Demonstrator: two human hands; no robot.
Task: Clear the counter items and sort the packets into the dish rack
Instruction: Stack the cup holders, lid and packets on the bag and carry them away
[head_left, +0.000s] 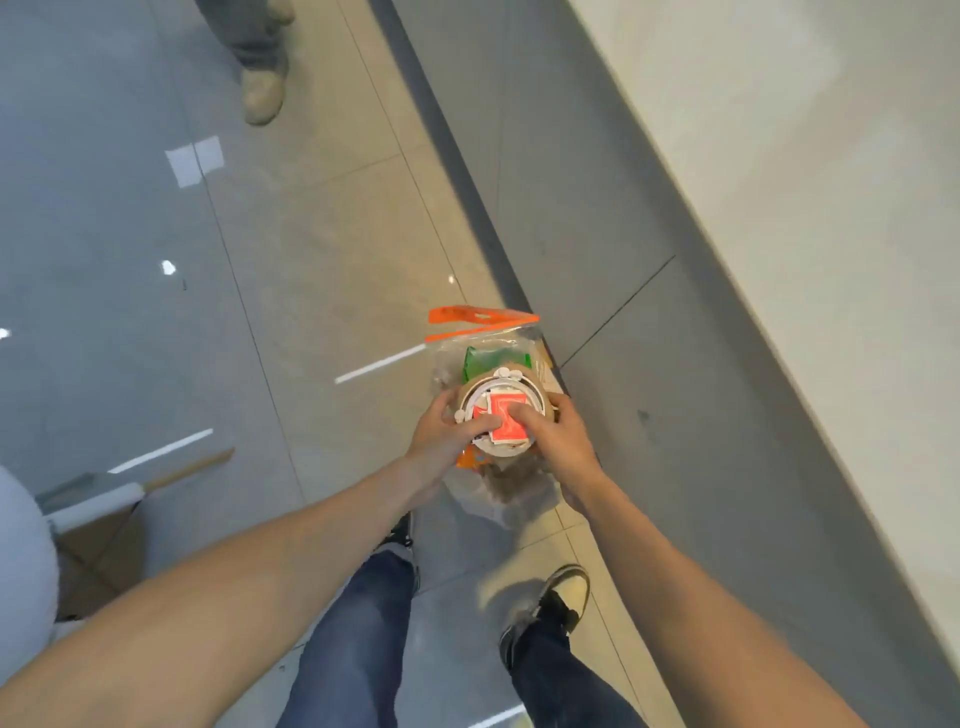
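The person is standing, or walking, over a glossy tiled floor (322, 270), both bare arms stretched forward and down; between the two hands sits a round brown paper cup with a white plastic lid (503, 415), and flat on that lid lie red-and-white sachet packets (504, 423). The left hand (447, 436) curls round the cup's left side with its thumb laid across the packets; the right hand (558, 439) curls round the right side, its thumb pressing the packets' right edge; so both hands grip the cup and pin the packets at once.

Below and beyond the hands hangs a clear plastic zip bag with an orange seal strip (480, 325), a green packet (493, 361) showing inside it just past the fingers; which hand bears the bag I cannot tell, as the cup hides that.

No counter or dish rack is in view, so this reads as the carrying step. To do it well, I judge the cup should stay level so the loose packets do not slide; the thumbs should press lightly, since a paper cup gives under squeeze and the lid could pop; the bag's mouth looks open, so it should hang upright; another person's shoe (265, 93) stands well ahead of the left hand, worth steering round.
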